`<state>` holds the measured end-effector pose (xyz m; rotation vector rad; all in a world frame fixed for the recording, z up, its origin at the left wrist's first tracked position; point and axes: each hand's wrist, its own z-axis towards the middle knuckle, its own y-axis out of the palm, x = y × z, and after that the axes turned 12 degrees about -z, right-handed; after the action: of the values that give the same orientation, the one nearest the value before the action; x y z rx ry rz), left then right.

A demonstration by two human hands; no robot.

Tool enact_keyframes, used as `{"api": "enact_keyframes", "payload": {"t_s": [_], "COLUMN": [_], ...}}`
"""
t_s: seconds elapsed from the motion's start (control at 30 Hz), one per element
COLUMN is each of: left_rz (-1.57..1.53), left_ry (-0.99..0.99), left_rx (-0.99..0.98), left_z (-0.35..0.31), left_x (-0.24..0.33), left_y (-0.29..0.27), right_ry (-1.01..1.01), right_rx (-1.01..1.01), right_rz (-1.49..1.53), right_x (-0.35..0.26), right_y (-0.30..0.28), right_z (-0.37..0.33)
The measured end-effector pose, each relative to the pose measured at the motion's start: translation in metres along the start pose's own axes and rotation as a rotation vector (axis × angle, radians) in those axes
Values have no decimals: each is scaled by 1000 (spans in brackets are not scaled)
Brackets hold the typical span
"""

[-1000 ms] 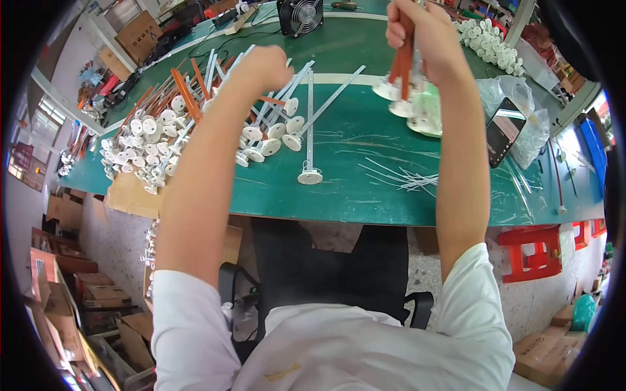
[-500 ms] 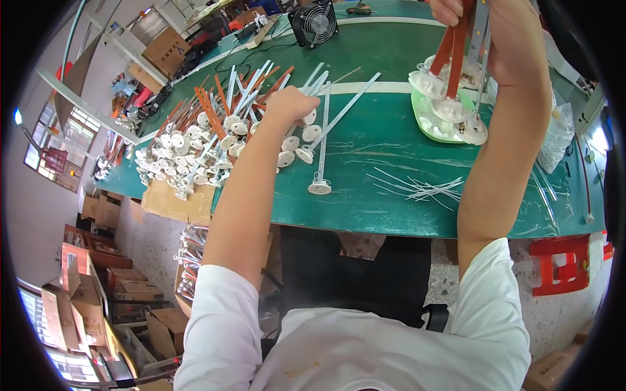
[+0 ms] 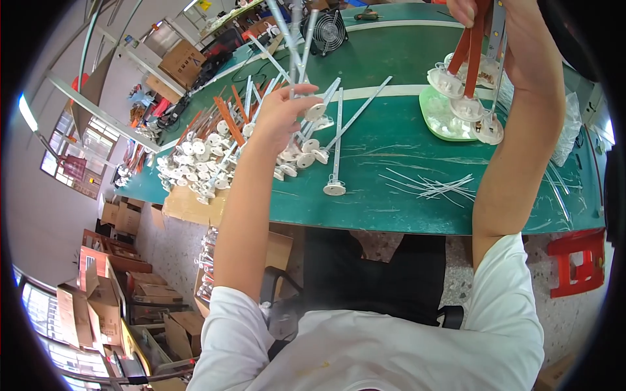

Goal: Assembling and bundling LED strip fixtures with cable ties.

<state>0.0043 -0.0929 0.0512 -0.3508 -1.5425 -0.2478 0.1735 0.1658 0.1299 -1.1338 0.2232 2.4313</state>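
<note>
While the right hand [image 3: 523,32], partly cut off by the top edge, grips orange strips [image 3: 475,65] with white disc bases [image 3: 467,109] that overlap a light green dish [image 3: 435,126] in view, the left hand [image 3: 282,116] has its fingers closed around blurred silver strips [image 3: 304,55] beside a pile of disc-ended strips [image 3: 199,156], left side of counter [image 3: 365,212]. Counter top: green, scratched, pale band across. Loose thin white wires [image 3: 433,187] near front edge; black fan [image 3: 328,32] toward far side; clear plastic bag [image 3: 568,133] at right. Cardboard sheet [image 3: 192,204] sticks out under pile. Room: speckled floor [image 3: 459,274], cardboard boxes [image 3: 101,313] lower left, window [image 3: 72,146] in left wall, red plastic stool [image 3: 579,264] just beyond counter's right front.
</note>
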Motion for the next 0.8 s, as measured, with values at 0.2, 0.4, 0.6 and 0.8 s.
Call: {"api": "enact_keyframes", "payload": {"t_s": [0.2, 0.4, 0.6, 0.8], "left_rz": [20, -37, 304, 407], "left_ry": [97, 190, 74, 128], "left_rx": [151, -41, 49, -126], "left_z": [16, 39, 55, 42], "left_x": [-14, -34, -18, 23], "left_y": [-5, -19, -27, -43], "right_ry": [-23, -34, -18, 16], "right_rx": [37, 67, 68, 60], "right_rz": [31, 46, 16, 5], "right_x": [3, -1, 8, 31], "right_y": [-7, -2, -13, -29], "right_z": [3, 2, 3, 6]}}
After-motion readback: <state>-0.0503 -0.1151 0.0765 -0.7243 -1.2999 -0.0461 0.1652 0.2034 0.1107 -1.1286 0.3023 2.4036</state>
